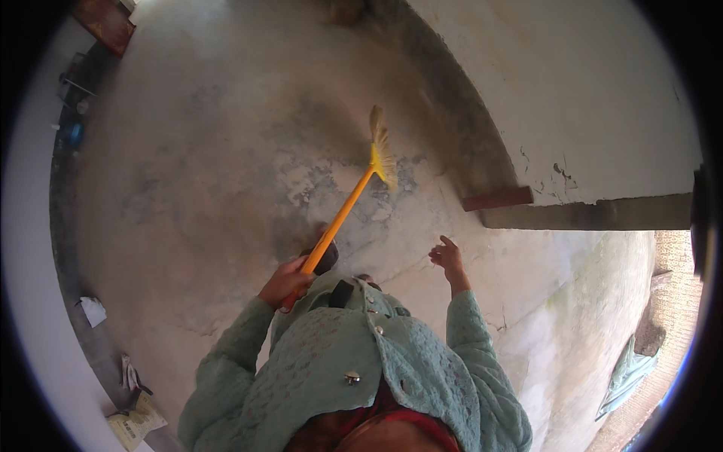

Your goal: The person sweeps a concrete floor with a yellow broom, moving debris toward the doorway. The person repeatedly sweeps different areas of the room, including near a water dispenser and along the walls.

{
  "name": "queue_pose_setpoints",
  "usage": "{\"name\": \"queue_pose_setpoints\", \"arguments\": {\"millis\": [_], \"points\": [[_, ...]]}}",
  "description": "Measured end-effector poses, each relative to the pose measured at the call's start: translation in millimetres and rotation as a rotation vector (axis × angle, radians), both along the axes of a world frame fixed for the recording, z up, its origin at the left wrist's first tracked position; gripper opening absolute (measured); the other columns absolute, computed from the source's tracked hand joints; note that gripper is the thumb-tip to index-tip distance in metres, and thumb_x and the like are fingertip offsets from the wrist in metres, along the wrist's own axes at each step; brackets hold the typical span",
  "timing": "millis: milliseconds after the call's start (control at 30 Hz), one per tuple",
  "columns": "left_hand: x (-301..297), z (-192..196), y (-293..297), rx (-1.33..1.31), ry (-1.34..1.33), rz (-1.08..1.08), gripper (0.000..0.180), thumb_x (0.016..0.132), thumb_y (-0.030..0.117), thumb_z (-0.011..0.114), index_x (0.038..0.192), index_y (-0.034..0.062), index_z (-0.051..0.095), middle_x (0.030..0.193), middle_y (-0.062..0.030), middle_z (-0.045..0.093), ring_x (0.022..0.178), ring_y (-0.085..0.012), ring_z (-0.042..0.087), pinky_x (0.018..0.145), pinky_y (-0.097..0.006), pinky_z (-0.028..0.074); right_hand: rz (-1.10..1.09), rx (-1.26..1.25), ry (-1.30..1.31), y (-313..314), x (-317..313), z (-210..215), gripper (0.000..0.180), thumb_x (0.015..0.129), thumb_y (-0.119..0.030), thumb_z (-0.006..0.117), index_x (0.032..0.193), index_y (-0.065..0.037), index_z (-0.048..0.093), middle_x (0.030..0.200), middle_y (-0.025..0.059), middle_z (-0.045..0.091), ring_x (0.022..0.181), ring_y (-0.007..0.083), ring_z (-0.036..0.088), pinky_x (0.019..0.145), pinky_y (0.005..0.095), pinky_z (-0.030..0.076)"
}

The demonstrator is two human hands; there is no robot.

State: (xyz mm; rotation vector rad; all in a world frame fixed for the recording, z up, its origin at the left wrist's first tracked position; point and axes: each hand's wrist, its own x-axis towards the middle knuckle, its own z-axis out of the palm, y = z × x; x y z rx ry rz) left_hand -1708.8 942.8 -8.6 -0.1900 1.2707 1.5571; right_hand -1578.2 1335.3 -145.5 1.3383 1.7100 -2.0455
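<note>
My left hand (286, 283) is closed around the orange handle of a broom (340, 218), close to its red end. The handle slants away from me and to the right. At its far end a yellow holder carries worn, pale bristles (383, 151) over a patchy part of the concrete floor; whether they touch it I cannot tell. My right hand (447, 256) hangs free to the right of the handle, fingers apart, with nothing in it. A dark shoe (325, 258) shows partly behind the handle, in front of my green jacket.
A pale wall (572, 98) with a dark base runs along the right, ending near a reddish-brown strip (498, 199). Along the left wall lie a white scrap (93, 310) and a printed sack (137, 423). A greenish cloth (626, 377) lies at the far right.
</note>
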Motion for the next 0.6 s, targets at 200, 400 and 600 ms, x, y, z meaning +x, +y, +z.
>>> {"name": "queue_pose_setpoints", "arguments": {"millis": [200, 400, 600], "points": [[-68.5, -88.8, 36.1, 0.079, -0.137, -0.058, 0.039, 0.074, 0.005, 0.049, 0.111, 0.0009, 0.041, 0.064, -0.0028, 0.046, 0.049, -0.0082, 0.042, 0.044, -0.021, 0.036, 0.158, -0.078, -0.022, -18.9, -31.2, 47.1, 0.048, 0.079, -0.012, 0.046, 0.123, -0.001, 0.031, 0.081, 0.0090, 0.056, 0.074, 0.0190, 0.057, 0.064, 0.0274, 0.048], [-113.2, -107.6, 48.4, -0.123, -0.108, -0.025, 0.049, 0.072, 0.004, 0.047, 0.119, 0.0036, 0.035, 0.063, -0.0023, 0.045, 0.045, -0.0077, 0.039, 0.040, -0.020, 0.034, -0.231, -0.004, -0.304, -0.2, 55.2, 44.0, 0.049, 0.075, -0.008, 0.046, 0.121, -0.001, 0.031, 0.076, 0.0105, 0.055, 0.067, 0.0205, 0.058, 0.057, 0.0293, 0.049], [-160.6, -45.2, 41.3, -0.232, -0.052, -0.005, 0.054, 0.071, 0.004, 0.046, 0.123, 0.0038, 0.031, 0.062, -0.0022, 0.044, 0.044, -0.0083, 0.039, 0.040, -0.021, 0.035, -0.110, 0.031, -0.331, 6.5, 83.3, 4.6, 0.039, 0.075, -0.010, 0.049, 0.112, 0.002, 0.042, 0.082, 0.0115, 0.057, 0.073, 0.0208, 0.058, 0.062, 0.0300, 0.048]]}}
